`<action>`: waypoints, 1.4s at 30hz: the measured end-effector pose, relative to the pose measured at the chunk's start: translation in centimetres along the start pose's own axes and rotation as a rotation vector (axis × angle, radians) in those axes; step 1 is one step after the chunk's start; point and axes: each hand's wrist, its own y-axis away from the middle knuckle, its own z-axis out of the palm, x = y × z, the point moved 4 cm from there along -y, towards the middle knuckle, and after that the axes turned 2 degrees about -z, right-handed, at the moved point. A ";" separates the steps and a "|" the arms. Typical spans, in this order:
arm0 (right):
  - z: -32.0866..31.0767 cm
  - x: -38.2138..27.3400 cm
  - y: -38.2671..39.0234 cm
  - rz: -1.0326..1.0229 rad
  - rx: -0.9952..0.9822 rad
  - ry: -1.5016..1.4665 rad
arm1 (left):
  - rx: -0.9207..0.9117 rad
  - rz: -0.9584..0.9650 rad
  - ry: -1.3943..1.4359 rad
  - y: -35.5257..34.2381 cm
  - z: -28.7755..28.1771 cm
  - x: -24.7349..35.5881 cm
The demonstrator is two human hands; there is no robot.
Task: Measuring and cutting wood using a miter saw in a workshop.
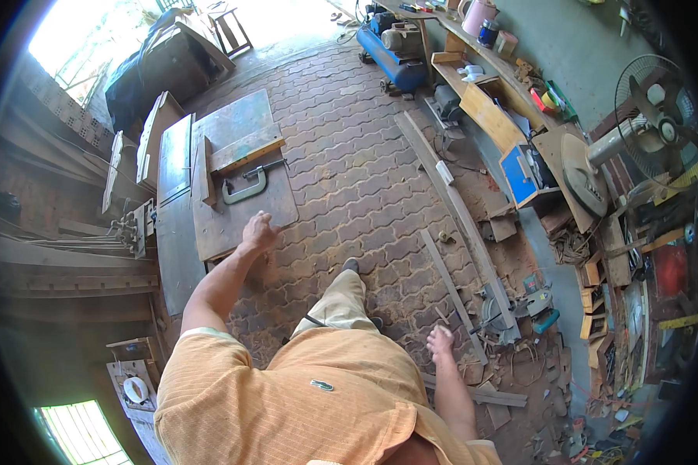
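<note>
My left hand [260, 232] is held out beside the near right corner of a low wooden worktable [209, 232], its fingers partly bent and apart, with nothing seen in them. A green C-clamp [245, 189] with a dark screw lies on the tabletop just beyond that hand. Behind the clamp are a wooden block with a pale edge [248, 156] and an upright narrow board [208, 172]. My right hand [440, 341] hangs low on the right, fingers curled closed; whether anything is inside is hidden. Nearest to it is a thin wood strip [451, 291] on the floor.
Long planks [461, 213] lie along the right, with a circular power saw [537, 304] at their near end. A blue air compressor [395, 63] stands far off. A cluttered shelf [512, 77] and a fan [655, 116] line the right wall. Wood scraps litter the lower right.
</note>
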 end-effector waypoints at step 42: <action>13.5 -8.9 -1.1 0.190 0.154 0.283 | -0.065 -0.092 0.492 -15.6 -0.5 11.2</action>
